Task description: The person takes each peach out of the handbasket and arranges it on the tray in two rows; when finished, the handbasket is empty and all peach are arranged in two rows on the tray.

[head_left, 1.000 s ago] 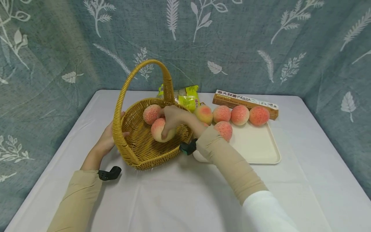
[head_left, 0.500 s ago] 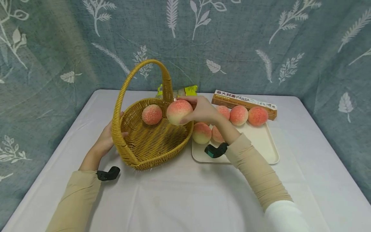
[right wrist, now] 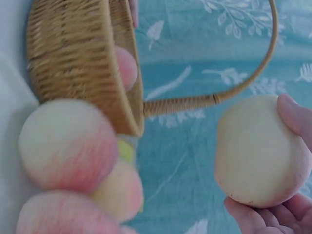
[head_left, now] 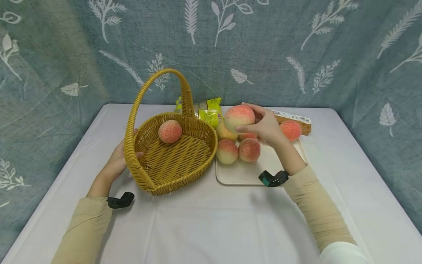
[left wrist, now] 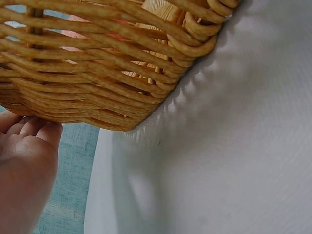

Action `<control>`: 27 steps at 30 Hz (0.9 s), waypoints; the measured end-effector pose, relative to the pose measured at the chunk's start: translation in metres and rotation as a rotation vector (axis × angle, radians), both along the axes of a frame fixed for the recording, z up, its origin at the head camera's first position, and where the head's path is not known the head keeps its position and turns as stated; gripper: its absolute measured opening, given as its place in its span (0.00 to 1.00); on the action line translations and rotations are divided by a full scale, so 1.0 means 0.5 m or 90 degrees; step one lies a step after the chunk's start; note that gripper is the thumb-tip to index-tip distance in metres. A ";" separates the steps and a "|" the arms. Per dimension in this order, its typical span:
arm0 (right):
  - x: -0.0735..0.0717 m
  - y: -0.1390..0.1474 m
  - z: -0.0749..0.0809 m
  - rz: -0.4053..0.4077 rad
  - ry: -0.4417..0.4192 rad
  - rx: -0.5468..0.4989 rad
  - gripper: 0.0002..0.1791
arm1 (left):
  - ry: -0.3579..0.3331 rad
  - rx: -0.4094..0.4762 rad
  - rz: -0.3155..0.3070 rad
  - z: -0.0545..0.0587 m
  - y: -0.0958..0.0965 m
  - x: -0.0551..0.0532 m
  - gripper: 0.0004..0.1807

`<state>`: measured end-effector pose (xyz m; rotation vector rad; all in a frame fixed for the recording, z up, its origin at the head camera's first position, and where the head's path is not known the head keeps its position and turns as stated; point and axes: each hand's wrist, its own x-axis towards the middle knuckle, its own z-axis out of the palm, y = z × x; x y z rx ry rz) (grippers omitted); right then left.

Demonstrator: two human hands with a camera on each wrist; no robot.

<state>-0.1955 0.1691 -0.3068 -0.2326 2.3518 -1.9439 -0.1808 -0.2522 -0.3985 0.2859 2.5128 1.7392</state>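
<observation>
My right hand (head_left: 267, 128) holds a pink-and-cream peach (head_left: 239, 117) between thumb and fingers, raised over the back part of the cream tray (head_left: 263, 178). In the right wrist view the held peach (right wrist: 261, 151) shows its pale side. My left hand (head_left: 116, 159) grips the left side of the yellow wicker basket (head_left: 178, 179), its thumb showing inside the rim. The left wrist view has the left hand's fingers (left wrist: 36, 129) against the basket's woven wall (left wrist: 92, 73). One peach (head_left: 170, 131) lies inside the basket at the back.
Several peaches (head_left: 249, 149) sit on the tray, mostly toward its left and back. Behind the basket is a yellow-green packet (head_left: 211, 113). A brown-and-white pasta box (head_left: 304, 126) lies at the back right. The basket's tall handle (head_left: 135, 106) arches upward beside the tray.
My right hand has lifted a peach out of the basket and carried it right, over the tray. The left hand keeps its hold on the basket.
</observation>
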 end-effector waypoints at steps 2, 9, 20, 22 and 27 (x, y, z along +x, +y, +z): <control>0.004 0.019 -0.005 -0.032 -0.010 0.010 0.43 | 0.001 0.005 -0.006 0.002 -0.001 -0.001 0.50; 0.019 0.079 -0.015 -0.104 -0.042 0.071 0.43 | -0.007 0.022 -0.015 0.007 -0.004 -0.010 0.49; 0.040 0.163 -0.064 -0.149 -0.033 0.110 0.39 | -0.011 0.016 -0.012 0.015 -0.001 -0.012 0.50; 0.042 0.173 -0.071 -0.155 -0.036 0.117 0.39 | -0.011 0.014 -0.012 0.015 -0.001 -0.013 0.50; 0.044 0.187 -0.084 -0.166 -0.054 0.117 0.41 | -0.001 0.017 -0.016 0.011 -0.002 -0.012 0.50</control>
